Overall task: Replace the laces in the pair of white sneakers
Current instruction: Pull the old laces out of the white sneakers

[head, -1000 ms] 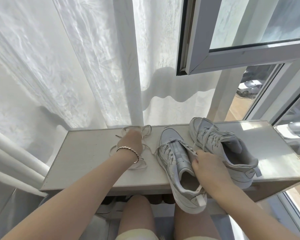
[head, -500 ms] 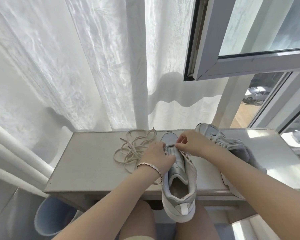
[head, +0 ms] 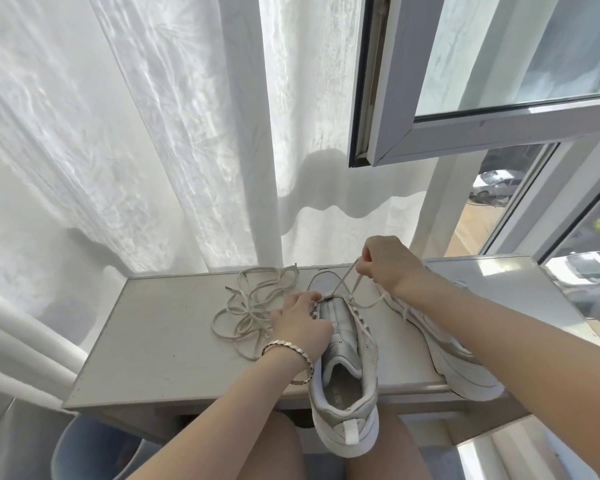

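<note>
A white sneaker lies on the pale table, heel toward me and overhanging the front edge. My left hand grips its left side near the front eyelets. My right hand is raised above the toe and pinches the sneaker's lace, which runs taut from the front eyelets up to it. The second white sneaker lies to the right, mostly hidden under my right forearm. A loose beige lace lies tangled on the table to the left of my left hand.
White curtains hang behind the table. An open window sash juts out at the upper right above the table. A blue-grey bin stands under the table's left front. My knees are below the front edge.
My right hand has lifted up and to the right, drawing the lace out of the near sneaker's front eyelets. My left hand has slid onto the sneaker's side.
</note>
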`<state>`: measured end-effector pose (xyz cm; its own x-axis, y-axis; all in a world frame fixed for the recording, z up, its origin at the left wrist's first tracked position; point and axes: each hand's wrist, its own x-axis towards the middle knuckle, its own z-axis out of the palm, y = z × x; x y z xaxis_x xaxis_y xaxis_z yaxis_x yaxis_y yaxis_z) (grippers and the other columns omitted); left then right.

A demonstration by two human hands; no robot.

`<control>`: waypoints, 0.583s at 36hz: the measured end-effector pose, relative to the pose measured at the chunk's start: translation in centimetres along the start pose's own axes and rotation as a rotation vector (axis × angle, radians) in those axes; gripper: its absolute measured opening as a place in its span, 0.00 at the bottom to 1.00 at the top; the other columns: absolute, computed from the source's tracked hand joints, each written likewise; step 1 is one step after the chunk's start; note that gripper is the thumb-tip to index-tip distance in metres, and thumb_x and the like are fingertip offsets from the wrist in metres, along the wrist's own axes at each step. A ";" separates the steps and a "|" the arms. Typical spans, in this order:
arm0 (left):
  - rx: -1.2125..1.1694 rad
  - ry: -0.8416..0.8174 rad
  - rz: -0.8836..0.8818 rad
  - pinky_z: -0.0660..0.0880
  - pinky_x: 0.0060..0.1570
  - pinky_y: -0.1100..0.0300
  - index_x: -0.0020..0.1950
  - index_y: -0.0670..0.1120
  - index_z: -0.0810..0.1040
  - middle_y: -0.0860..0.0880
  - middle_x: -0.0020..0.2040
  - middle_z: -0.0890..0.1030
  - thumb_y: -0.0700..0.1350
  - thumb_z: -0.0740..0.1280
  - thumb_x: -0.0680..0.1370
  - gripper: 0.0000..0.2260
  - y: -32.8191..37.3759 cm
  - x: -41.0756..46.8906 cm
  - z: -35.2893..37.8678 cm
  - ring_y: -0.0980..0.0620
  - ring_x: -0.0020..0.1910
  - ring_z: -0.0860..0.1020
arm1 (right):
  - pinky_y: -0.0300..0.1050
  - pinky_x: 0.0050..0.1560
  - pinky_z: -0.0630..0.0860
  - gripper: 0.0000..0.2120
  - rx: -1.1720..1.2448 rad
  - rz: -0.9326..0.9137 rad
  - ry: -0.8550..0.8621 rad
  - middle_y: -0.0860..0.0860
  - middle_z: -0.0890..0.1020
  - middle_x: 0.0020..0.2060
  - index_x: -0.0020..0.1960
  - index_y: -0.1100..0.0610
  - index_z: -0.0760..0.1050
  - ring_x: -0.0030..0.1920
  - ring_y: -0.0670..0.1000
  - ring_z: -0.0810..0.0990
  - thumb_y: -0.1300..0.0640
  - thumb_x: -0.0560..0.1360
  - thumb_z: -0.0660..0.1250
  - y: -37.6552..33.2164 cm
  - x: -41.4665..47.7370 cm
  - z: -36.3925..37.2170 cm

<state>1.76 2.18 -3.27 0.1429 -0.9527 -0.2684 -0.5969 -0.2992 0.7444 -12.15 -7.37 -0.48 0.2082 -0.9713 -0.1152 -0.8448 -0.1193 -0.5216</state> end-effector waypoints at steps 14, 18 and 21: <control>0.107 -0.034 -0.001 0.64 0.63 0.56 0.65 0.54 0.69 0.57 0.66 0.64 0.37 0.59 0.71 0.24 -0.1 0.6 0.8 0.50 0.64 0.61 | 0.40 0.27 0.77 0.14 1.375 0.245 0.045 0.51 0.71 0.21 0.35 0.58 0.63 0.22 0.49 0.70 0.66 0.78 0.51 0.6 -0.2 -5.4; 0.122 -0.024 0.039 0.59 0.55 0.62 0.65 0.54 0.70 0.57 0.65 0.66 0.39 0.62 0.72 0.23 -0.2 0.8 0.5 0.50 0.64 0.61 | 0.38 0.26 0.62 0.10 0.458 0.067 -0.046 0.48 0.66 0.27 0.38 0.56 0.64 0.26 0.48 0.62 0.57 0.78 0.57 1.8 -1.1 -5.2; 0.094 -0.021 0.036 0.64 0.61 0.59 0.64 0.54 0.73 0.56 0.64 0.68 0.39 0.65 0.70 0.23 -0.6 1.0 0.3 0.50 0.64 0.64 | 0.39 0.36 0.67 0.09 0.029 -0.110 -0.223 0.45 0.72 0.33 0.49 0.52 0.72 0.35 0.46 0.71 0.47 0.75 0.64 2.2 -1.8 -4.4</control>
<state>2.02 1.46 -4.16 0.1041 -0.9611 -0.2559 -0.6726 -0.2576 0.6937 -16.51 -6.82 2.28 0.4043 -0.8829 -0.2389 -0.7974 -0.2123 -0.5649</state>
